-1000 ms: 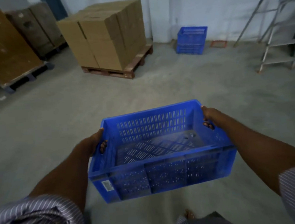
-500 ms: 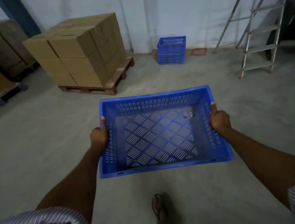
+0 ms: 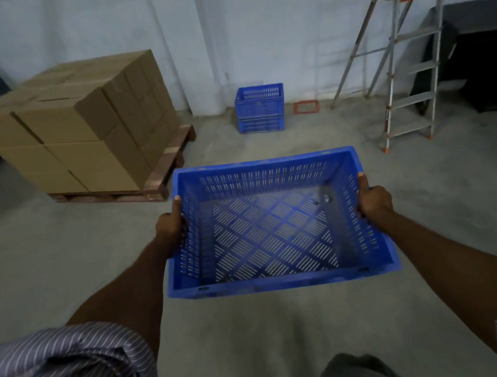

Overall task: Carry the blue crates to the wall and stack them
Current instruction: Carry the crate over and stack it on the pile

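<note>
- While we carry the crate (image 3: 274, 231) at arm's length over the floor (image 3: 68, 262), both hands are clamped on it: left hand (image 3: 170, 227) on the short wall at 9 o'clock, right hand (image 3: 373, 200) on the short wall at 3 o'clock, thumbs over the rim.
- It sits low in front of us, open side up, roughly level, well apart from the wall (image 3: 259, 38).
- We judge it light: it is empty but for a small speck or two on the slotted bottom, and its walls are mostly perforation.
- It looks like stiff moulded plastic, so it should hold its shape under a two-sided grip and not sag.
- Smooth plastic can slip, so the thick rim is the place to hold, midway along each short wall as now; that keeps it balanced.
- At 12 o'clock, against the wall, stands the stack (image 3: 260, 108) of blue crates that we are heading for, with cartons (image 3: 82, 127) on a pallet at 10 o'clock and a ladder (image 3: 404, 66) at 2 o'clock.
- Setting it down will want corners squared to the stack, we think, so the rims seat.
</note>
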Available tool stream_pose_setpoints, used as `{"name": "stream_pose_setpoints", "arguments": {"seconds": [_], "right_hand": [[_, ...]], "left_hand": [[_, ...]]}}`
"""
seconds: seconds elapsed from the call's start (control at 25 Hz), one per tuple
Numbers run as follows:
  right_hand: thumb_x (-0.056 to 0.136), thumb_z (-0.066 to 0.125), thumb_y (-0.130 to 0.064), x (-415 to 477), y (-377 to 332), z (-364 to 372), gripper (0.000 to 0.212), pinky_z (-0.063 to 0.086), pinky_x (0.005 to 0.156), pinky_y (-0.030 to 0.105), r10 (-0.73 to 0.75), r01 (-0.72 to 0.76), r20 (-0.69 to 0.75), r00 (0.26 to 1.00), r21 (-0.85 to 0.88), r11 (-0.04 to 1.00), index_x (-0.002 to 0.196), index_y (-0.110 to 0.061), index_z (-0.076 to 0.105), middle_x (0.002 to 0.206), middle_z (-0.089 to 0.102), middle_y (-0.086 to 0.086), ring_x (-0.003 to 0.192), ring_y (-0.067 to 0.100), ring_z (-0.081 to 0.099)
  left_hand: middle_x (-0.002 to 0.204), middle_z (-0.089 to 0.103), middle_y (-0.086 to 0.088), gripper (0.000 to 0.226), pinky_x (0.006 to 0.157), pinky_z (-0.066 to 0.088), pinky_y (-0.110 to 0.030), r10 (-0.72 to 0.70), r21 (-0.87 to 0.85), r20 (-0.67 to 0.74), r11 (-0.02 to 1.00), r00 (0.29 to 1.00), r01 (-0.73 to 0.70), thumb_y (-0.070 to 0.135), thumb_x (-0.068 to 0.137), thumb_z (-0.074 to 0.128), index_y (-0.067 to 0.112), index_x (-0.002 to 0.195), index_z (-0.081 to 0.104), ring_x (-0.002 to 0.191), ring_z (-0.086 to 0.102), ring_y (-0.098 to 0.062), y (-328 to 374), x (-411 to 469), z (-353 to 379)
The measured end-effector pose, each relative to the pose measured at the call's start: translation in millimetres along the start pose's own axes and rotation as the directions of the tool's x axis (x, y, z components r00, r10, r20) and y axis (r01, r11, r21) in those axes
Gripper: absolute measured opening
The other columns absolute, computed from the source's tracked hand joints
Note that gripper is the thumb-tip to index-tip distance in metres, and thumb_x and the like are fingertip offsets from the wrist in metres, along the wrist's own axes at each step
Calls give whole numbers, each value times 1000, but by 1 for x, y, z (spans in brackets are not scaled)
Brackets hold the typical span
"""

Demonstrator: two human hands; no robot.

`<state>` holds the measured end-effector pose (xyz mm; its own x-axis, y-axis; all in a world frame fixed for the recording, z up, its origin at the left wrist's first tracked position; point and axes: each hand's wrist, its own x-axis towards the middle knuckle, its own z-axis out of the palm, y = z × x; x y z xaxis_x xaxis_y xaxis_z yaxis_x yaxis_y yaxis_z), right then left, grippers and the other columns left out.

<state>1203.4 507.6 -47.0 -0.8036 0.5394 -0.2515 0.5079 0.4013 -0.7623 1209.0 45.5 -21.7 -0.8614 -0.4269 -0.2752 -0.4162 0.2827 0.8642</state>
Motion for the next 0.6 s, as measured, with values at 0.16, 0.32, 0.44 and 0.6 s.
{"name": "stream_pose_setpoints", "arguments": {"seconds": [0.16,0.32,0.44,0.6], "right_hand": [[97,32,-69,112,-69,3,74,38,41,27,68,-86,142,988,121,989,72,-3,54,60,57,15,45,26,51],[102,24,-63,233,-131,10,68,27,33,18,128,-166,358,925,76,983,65,-9,43,41,43,6,36,18,35],[102,24,-61,303,-180,15,67,26,32,17,160,-200,403,901,58,978,64,-10,42,39,41,5,30,15,34],[103,25,-59,383,-244,40,65,27,35,18,190,-209,402,896,5,978,64,-11,43,41,42,4,33,16,34]], "left_hand": [[56,44,-8,72,36,35,-23,-47,33,193,999,980,41,71,94,44,5,69,56,34,40,-16,79,120,50],[50,39,-2,66,32,27,-15,-165,59,350,986,922,155,64,100,40,6,71,52,31,32,-9,149,219,101],[52,43,-3,62,33,28,-17,-212,54,376,977,902,207,56,103,41,4,73,55,34,34,-10,195,277,130],[48,41,-2,65,33,26,-17,-253,82,363,967,896,240,57,104,34,6,69,51,32,33,-11,244,360,163]]}}
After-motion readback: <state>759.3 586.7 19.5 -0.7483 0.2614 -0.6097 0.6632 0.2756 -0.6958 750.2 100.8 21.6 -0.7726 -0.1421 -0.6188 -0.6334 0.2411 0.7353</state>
